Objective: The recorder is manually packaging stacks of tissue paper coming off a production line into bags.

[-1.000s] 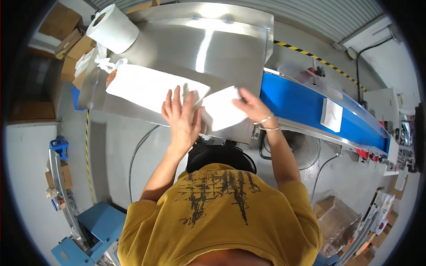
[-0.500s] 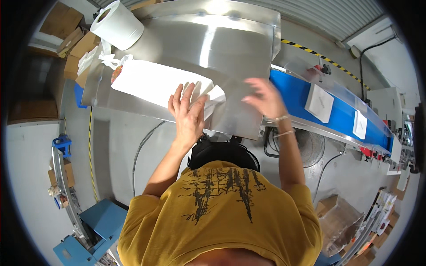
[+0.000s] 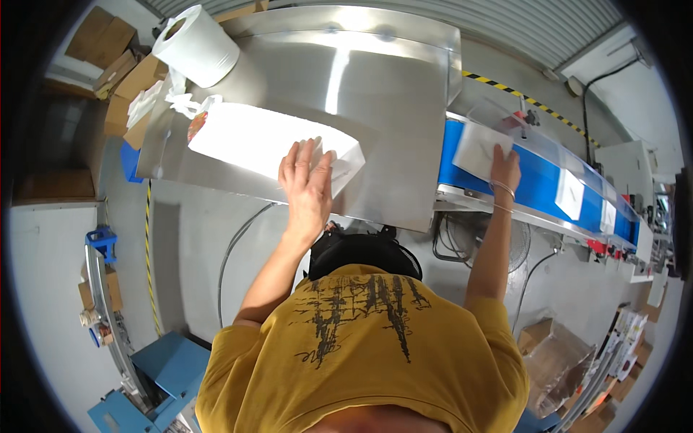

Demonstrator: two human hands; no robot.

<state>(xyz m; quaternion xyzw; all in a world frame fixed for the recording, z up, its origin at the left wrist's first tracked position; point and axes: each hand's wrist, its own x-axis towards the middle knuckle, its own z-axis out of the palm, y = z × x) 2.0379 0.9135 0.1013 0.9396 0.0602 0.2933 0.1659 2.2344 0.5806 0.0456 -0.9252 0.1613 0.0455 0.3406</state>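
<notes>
On the steel table (image 3: pixel 390 159) lies a long row of flat white packets (image 3: pixel 253 137) packed face to face. My left hand (image 3: pixel 307 191) rests on the row's near right end, fingers stretched over the packets. To the right, my right hand (image 3: pixel 507 169) is on a square white packet (image 3: pixel 478 148) at the near end of the blue conveyor belt (image 3: pixel 540 173). Its fingers close on the packet's right edge; the thumb's place is partly hidden. Farther along the belt lies another white packet (image 3: pixel 570 193), with a further one beyond it.
A large white paper roll (image 3: pixel 206 54) stands at the table's far left, near a knotted white plastic bag (image 3: pixel 189 105). Cardboard boxes (image 3: pixel 133 90) are beyond the left edge. A clear guard (image 3: pixel 538 137) runs along the belt; a fan (image 3: pixel 498 242) stands below.
My right hand has moved right from over the table onto a packet on the belt. The belt's packets have shifted. My left hand stays on the row, whose fanned end packets now stand closer together.
</notes>
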